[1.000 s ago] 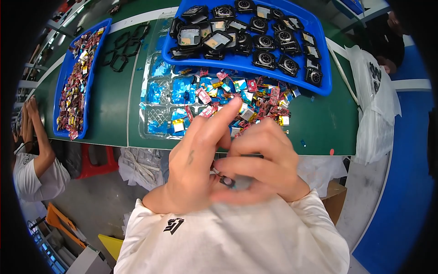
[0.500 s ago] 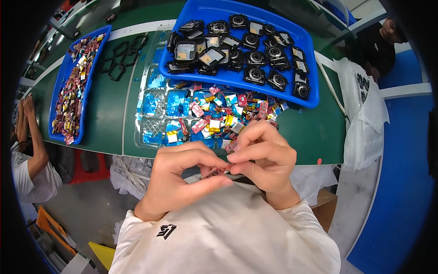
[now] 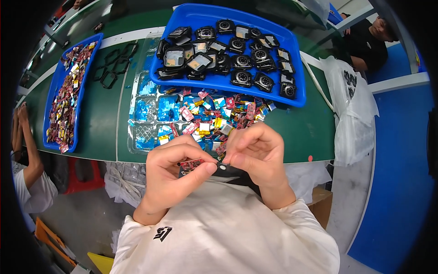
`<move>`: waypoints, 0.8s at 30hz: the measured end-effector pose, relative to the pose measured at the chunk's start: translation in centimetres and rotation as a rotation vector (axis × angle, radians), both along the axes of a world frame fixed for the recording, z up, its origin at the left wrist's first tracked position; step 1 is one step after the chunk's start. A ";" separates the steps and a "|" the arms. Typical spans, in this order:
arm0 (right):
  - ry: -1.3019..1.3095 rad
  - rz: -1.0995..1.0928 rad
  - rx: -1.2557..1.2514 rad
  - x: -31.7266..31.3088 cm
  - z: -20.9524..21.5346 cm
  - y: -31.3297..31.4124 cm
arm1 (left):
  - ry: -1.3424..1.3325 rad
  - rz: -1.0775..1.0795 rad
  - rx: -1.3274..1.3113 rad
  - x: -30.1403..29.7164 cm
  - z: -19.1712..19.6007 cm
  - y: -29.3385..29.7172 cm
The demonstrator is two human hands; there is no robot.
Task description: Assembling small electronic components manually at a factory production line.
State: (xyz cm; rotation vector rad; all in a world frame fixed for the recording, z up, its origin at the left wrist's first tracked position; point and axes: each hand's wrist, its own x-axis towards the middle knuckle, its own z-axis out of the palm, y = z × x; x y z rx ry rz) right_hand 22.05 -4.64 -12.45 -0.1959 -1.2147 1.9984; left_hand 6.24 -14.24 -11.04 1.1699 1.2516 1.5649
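Observation:
Both my hands meet in front of my chest, just past the near edge of the green table. Between the thumb and fingers of my left hand [image 3: 172, 173] is a small red circuit board [image 3: 193, 162], its component side showing. My right hand [image 3: 261, 153] pinches by thumb and forefinger at a small dark piece [image 3: 222, 167] with a pale round spot, close to the left fingertips. Whether that piece is joined to the board I cannot tell. Beyond the hands, red boards, yellow-edged silver pieces and blue film bits [image 3: 205, 121] lie heaped over a clear compartmented tray [image 3: 156, 115].
A blue bin [image 3: 269, 97] of black watch cases stands behind the heap. To the left are a narrow blue tray [image 3: 86, 86] of boards and black frames [image 3: 108, 80]. White plastic wrapping [image 3: 356, 132] hangs at right. Co-workers' arms [image 3: 34, 150] show left, another person [image 3: 372, 50] right.
My left hand has turned, so the red board's face now shows. The right hand has shifted slightly left, and the dark piece with its pale spot has come into sight. The view has shifted a little.

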 end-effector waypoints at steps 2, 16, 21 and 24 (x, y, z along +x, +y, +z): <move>0.015 0.024 -0.062 -0.1 0.1 0.0 | -0.004 0.014 -0.013 0.3 0.2 0.0; -0.878 -0.626 1.147 4.0 2.5 6.6 | -0.155 0.023 0.069 -0.2 -0.5 -0.1; -1.006 -0.492 1.357 3.8 3.4 9.9 | -0.161 0.005 0.050 -0.1 -0.5 0.4; -1.077 -0.405 1.429 3.4 3.9 10.5 | -0.166 0.003 0.050 0.1 -0.3 0.0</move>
